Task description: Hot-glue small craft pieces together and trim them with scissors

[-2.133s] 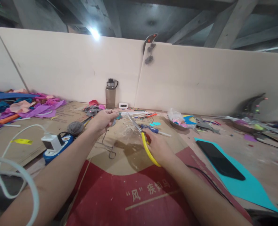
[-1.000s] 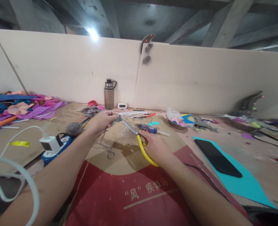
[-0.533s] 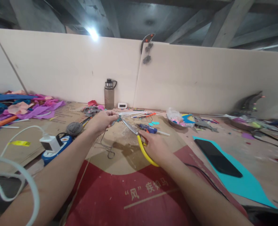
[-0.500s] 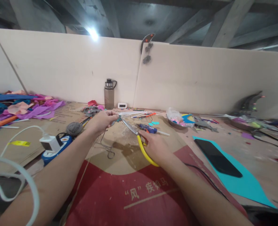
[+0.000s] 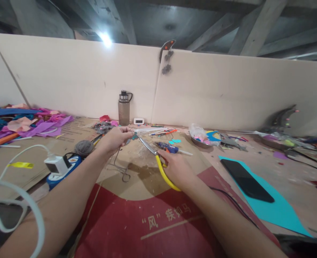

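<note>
My left hand (image 5: 118,139) is closed in a pinch on a small teal piece (image 5: 134,135), its shape too small to make out. A grey cord (image 5: 118,161) trails down below that hand to the cardboard. My right hand (image 5: 176,166) grips a pair of scissors (image 5: 161,170) with yellow handles. Their metal blades point up and left, with the tips at the teal piece; whether they touch it I cannot tell. A blue glue gun (image 5: 172,148) lies just behind the right hand.
Red and tan cardboard (image 5: 126,218) covers the table in front. A black phone (image 5: 245,179) rests on turquoise sheet (image 5: 284,213) at right. A bottle (image 5: 123,109) stands by the wall. Grey yarn (image 5: 83,147), a blue power strip (image 5: 64,172) and a white cable (image 5: 37,211) lie left.
The view has shifted very slightly. Both hands hold nearly the same positions, the scissors still at the teal piece.
</note>
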Motion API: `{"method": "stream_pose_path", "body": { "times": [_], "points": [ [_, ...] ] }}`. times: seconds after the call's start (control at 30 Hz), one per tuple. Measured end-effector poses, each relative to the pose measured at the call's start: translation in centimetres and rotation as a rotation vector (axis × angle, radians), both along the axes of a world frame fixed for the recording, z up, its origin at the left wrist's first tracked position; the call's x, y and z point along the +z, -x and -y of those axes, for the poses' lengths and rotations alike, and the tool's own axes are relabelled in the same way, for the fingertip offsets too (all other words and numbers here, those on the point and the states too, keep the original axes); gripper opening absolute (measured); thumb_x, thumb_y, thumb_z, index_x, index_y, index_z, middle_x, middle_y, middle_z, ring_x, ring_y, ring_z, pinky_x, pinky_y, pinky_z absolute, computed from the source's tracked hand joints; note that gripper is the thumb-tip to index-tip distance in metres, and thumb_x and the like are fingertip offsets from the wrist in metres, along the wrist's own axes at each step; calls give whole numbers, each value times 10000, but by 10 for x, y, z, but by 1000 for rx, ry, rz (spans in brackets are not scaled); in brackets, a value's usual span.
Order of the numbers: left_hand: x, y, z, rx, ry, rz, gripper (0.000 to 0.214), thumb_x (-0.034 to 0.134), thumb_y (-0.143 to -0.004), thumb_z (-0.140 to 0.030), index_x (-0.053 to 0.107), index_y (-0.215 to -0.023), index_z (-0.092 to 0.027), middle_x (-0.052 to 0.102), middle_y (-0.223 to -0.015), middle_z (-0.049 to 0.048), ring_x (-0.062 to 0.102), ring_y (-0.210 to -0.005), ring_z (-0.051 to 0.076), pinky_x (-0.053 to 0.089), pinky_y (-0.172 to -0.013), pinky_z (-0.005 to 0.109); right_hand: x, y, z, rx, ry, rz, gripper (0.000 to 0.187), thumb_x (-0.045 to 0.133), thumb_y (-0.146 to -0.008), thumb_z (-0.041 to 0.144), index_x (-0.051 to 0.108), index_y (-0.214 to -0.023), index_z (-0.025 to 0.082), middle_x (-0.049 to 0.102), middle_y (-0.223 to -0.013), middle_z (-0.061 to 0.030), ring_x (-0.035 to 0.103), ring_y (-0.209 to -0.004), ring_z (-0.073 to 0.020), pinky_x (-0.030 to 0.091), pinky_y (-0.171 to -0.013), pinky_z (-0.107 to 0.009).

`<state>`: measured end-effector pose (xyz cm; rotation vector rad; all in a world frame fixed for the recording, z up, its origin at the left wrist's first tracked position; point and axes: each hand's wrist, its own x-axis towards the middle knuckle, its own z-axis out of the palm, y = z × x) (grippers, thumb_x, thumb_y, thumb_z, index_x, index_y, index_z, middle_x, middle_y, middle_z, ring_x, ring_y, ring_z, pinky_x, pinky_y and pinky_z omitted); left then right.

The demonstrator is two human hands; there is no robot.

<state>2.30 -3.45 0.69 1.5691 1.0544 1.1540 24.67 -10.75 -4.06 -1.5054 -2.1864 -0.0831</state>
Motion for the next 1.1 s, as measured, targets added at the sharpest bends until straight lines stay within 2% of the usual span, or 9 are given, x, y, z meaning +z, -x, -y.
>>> {"method": "stream_pose_path", "body": {
  "times": [0.2, 0.33, 0.43, 0.53, 0.63, 0.7, 0.87, 1.0, 1.1],
  "points": [
    [0, 4, -2, -67, 68, 92, 185, 640, -699, -267, 548, -598, -142, 344, -362, -64, 231, -325, 23, 132, -357, 185, -5, 0, -3, -2, 63, -114, 311, 442, -814, 224, 610, -1076, 228, 680, -775, -48, 576, -637, -155, 341, -570, -241],
    [1, 10, -4, -182, 235, 236, 167, 641, -698, -275, 575, -634, -135, 311, -374, -73, 190, -316, 13, 104, -332, 172, -7, 0, -6, 80, 15, -249, 335, 448, -811, 214, 556, -1128, 210, 653, -893, -52, 566, -733, -149, 394, -663, -243],
    [1, 13, -5, -228, 361, 277, 178, 618, -721, -307, 610, -694, -131, 236, -344, -90, 132, -305, 20, 63, -316, 177, -8, -1, -8, 99, -27, -265, 406, 469, -795, 211, 499, -1200, 184, 624, -960, -75, 549, -774, -158, 403, -702, -260],
    [-1, 11, -6, -224, 323, 297, 164, 626, -713, -295, 594, -684, -137, 272, -360, -86, 159, -309, 18, 90, -317, 168, -6, -3, -9, 102, -14, -238, 368, 470, -797, 214, 526, -1159, 179, 628, -897, -64, 540, -738, -154, 392, -680, -257],
    [-5, 6, -8, -134, 166, 280, 159, 654, -683, -273, 568, -659, -141, 374, -421, -64, 287, -345, 24, 159, -342, 159, -3, -4, -6, 78, 52, -214, 286, 466, -814, 245, 574, -1074, 201, 640, -798, -37, 534, -658, -140, 359, -609, -238],
    [-7, 4, -12, -29, 66, 243, 164, 667, -664, -273, 576, -658, -137, 449, -471, -43, 369, -395, 37, 211, -370, 162, 0, -3, -4, 61, 77, -198, 268, 472, -818, 262, 590, -1052, 207, 644, -763, -31, 526, -618, -131, 334, -578, -232],
    [-10, 4, -18, 245, -72, 223, 139, 681, -622, -239, 645, -691, -125, 596, -621, -6, 454, -523, 55, 314, -486, 172, 2, 2, 4, 82, 169, -165, 246, 531, -784, 255, 611, -1015, 225, 644, -743, -16, 533, -618, -125, 328, -569, -224],
    [-9, 8, -20, 293, -129, 246, 139, 681, -610, -243, 662, -692, -133, 625, -667, -4, 493, -603, 77, 358, -569, 183, 0, 2, 17, 178, 297, -190, 366, 640, -706, 300, 584, -1060, 224, 652, -806, -12, 567, -686, -140, 389, -603, -225],
    [-8, 10, -20, 280, -142, 261, 152, 683, -608, -258, 648, -683, -131, 597, -624, -16, 450, -549, 63, 333, -534, 182, 6, -5, 35, 337, 348, -127, 449, 666, -671, 219, 580, -1109, 261, 649, -982, -14, 586, -853, -149, 431, -747, -241]
  ]
}}
